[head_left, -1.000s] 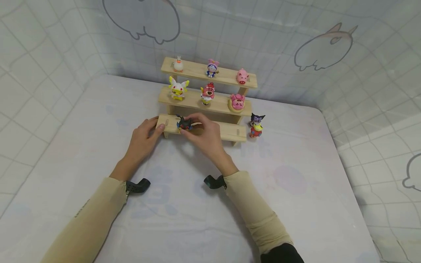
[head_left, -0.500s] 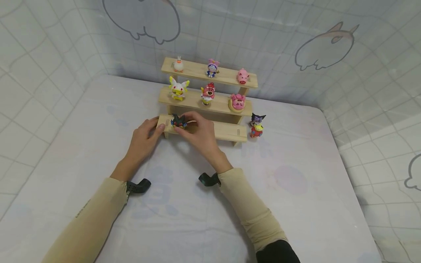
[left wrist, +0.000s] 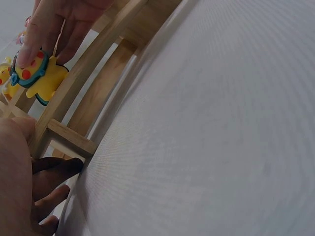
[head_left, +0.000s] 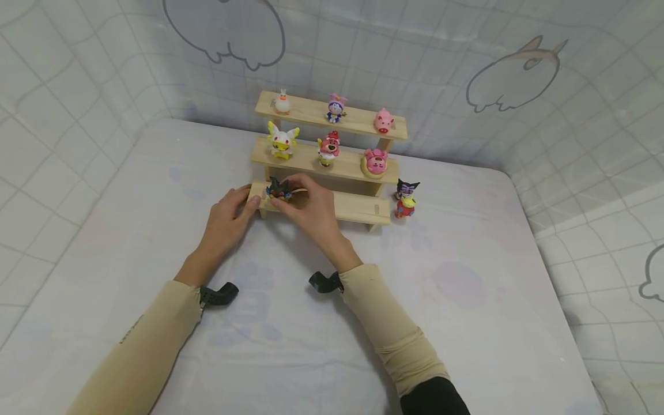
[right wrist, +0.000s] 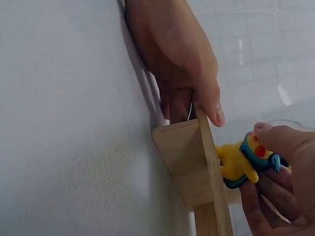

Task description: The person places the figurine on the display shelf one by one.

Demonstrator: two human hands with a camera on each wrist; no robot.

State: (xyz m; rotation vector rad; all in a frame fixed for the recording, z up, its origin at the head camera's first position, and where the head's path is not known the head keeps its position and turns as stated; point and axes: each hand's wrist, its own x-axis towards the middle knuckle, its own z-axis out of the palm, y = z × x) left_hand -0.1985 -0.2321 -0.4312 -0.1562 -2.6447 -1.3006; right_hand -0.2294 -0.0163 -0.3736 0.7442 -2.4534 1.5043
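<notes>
A three-tier wooden display stand [head_left: 358,206] has its lowest tier nearest me. My left hand [head_left: 224,218] grips that tier's left end, thumb at the top edge and fingers around the end piece, as the left wrist view shows. Between thumb and fingers, my right hand [head_left: 317,210] pinches a small Pikachu figurine [right wrist: 238,160] in a dark hood with blue trim. The yellow figurine [left wrist: 47,81] is upright at the left part of the lowest tier, its feet right at the board.
The middle tier holds a white-eared yellow figurine [head_left: 282,143], a red-hatted bear [head_left: 328,148] and a pink bear [head_left: 375,162]. Above stand a white duck [head_left: 282,103], a blue-and-pink figurine [head_left: 335,109] and a pink pig [head_left: 383,121]. Two figurines [head_left: 405,206] stand right of the stand.
My right hand has moved left along the lowest tier with the Pikachu figurine and turned it more upright. The left hand stays on the stand's end.
</notes>
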